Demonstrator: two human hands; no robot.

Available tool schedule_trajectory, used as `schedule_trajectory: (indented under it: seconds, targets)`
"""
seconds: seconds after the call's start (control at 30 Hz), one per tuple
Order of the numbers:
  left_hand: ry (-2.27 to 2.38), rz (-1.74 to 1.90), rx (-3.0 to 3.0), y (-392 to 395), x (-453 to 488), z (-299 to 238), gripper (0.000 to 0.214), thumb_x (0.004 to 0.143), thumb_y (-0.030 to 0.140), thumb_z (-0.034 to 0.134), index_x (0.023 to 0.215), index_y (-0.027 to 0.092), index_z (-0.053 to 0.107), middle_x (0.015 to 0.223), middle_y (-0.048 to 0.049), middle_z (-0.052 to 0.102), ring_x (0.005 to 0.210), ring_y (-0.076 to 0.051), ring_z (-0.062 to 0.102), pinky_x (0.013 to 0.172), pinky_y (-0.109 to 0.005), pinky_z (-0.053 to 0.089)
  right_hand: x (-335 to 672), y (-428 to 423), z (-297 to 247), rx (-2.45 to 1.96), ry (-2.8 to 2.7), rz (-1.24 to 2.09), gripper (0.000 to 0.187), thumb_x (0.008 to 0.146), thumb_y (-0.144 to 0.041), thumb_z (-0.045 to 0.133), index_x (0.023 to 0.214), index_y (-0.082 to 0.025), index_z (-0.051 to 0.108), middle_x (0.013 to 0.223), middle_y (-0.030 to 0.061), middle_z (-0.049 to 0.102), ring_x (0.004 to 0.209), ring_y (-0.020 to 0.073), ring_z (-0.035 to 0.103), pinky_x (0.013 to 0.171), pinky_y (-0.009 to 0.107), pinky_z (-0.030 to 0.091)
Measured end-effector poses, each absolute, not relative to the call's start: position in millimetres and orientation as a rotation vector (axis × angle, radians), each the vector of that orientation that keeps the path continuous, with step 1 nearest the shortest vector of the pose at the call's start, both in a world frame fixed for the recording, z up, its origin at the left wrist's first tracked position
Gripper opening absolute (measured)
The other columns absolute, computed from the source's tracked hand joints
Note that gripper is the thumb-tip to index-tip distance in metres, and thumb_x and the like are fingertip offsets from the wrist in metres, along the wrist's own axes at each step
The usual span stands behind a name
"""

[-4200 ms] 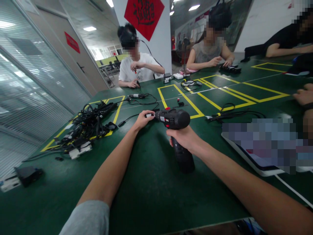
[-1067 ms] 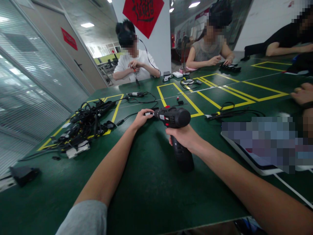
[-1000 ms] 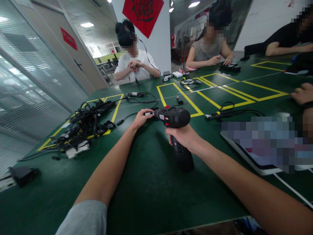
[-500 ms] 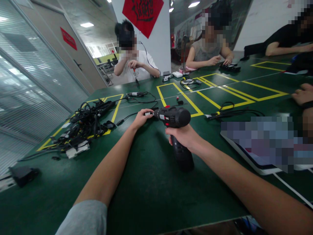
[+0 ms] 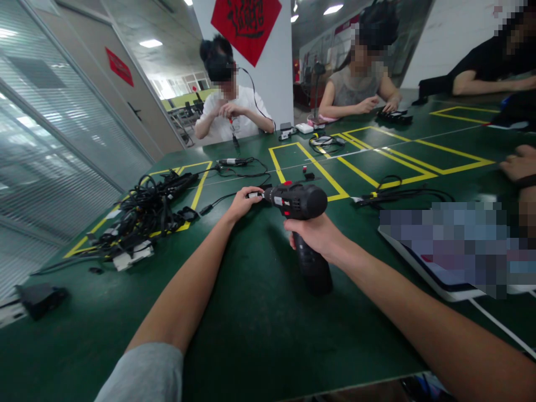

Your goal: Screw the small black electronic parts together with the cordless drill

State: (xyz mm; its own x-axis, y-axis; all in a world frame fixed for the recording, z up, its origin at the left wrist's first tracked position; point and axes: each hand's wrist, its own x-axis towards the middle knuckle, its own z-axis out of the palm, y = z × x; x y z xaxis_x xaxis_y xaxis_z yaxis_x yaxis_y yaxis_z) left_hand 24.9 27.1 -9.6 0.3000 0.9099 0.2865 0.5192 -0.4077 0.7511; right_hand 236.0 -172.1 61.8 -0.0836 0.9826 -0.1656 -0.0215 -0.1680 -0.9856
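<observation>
My right hand point(image 5: 316, 235) is wrapped round the grip of a black cordless drill point(image 5: 302, 205) with red marks, held above the green table point(image 5: 259, 312). The drill's nose points left. There my left hand point(image 5: 242, 202) pinches a small white-and-black part point(image 5: 253, 195) against the drill's tip, fingers closed on it. A black cable point(image 5: 226, 200) runs from that part to the left across the table.
A tangle of black cables and adapters point(image 5: 142, 215) lies at the left inside yellow tape lines. A black adapter point(image 5: 39, 295) sits near the left edge. A tablet point(image 5: 439, 273) lies at the right. Several other people sit round the far side, and another person's hand point(image 5: 517, 164) rests at the right.
Almost nothing differs. Both my hands and the drill stay in place; the view shifts slightly and the people opposite move their heads and hands a little.
</observation>
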Motion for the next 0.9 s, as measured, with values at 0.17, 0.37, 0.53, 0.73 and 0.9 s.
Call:
schedule_trajectory:
  seconds: [0.17, 0.37, 0.53, 0.73, 0.9]
  targets:
    - [1.261, 0.970, 2.052, 29.2, 24.1, -11.4, 0.038, 0.068, 0.034, 0.067, 0.104, 0.023, 0.073, 0.116, -0.0034, 0.068, 0.117, -0.027, 0.055, 0.111, -0.042, 0.037, 236.2, -172.4, 61.8, -1.268, -1.166, 1.405, 0.006, 0.066, -0.014, 0.062, 0.065, -0.018, 0.058, 0.046, 0.0020, 0.056, 0.042, 0.0158, 0.054, 0.044, 0.028, 0.043]
    - [1.275, 0.966, 2.034, 30.8, 24.4, -13.0, 0.040, 0.067, 0.033, 0.066, 0.105, 0.023, 0.073, 0.116, -0.0036, 0.068, 0.115, -0.027, 0.056, 0.110, -0.043, 0.038, 234.6, -173.9, 64.8, -1.289, -1.157, 1.390, 0.008, 0.067, -0.013, 0.060, 0.063, -0.018, 0.056, 0.045, 0.0017, 0.055, 0.041, 0.0153, 0.053, 0.043, 0.027, 0.042]
    - [1.276, 0.972, 2.017, 29.0, 25.1, -11.6, 0.040, 0.068, 0.033, 0.066, 0.105, 0.023, 0.073, 0.116, -0.0032, 0.068, 0.112, -0.026, 0.057, 0.107, -0.042, 0.040, 234.8, -173.4, 65.3, -1.293, -1.160, 1.395, 0.009, 0.066, -0.012, 0.060, 0.062, -0.019, 0.055, 0.045, 0.0014, 0.054, 0.041, 0.0154, 0.053, 0.042, 0.027, 0.041]
    - [1.276, 0.977, 2.031, 27.2, 25.9, -10.1, 0.038, 0.068, 0.033, 0.067, 0.104, 0.022, 0.073, 0.114, -0.0036, 0.068, 0.114, -0.026, 0.056, 0.110, -0.041, 0.038, 235.4, -173.2, 64.3, -1.284, -1.167, 1.388, 0.009, 0.066, -0.012, 0.059, 0.061, -0.018, 0.055, 0.045, 0.0019, 0.055, 0.041, 0.0152, 0.053, 0.043, 0.027, 0.042]
    - [1.282, 0.975, 2.022, 26.2, 26.3, -9.3, 0.039, 0.067, 0.032, 0.067, 0.104, 0.023, 0.073, 0.116, -0.0038, 0.068, 0.116, -0.027, 0.056, 0.110, -0.042, 0.038, 235.8, -173.2, 63.7, -1.274, -1.165, 1.386, 0.008, 0.065, -0.012, 0.060, 0.063, -0.018, 0.056, 0.045, 0.0014, 0.056, 0.041, 0.0156, 0.054, 0.043, 0.027, 0.042]
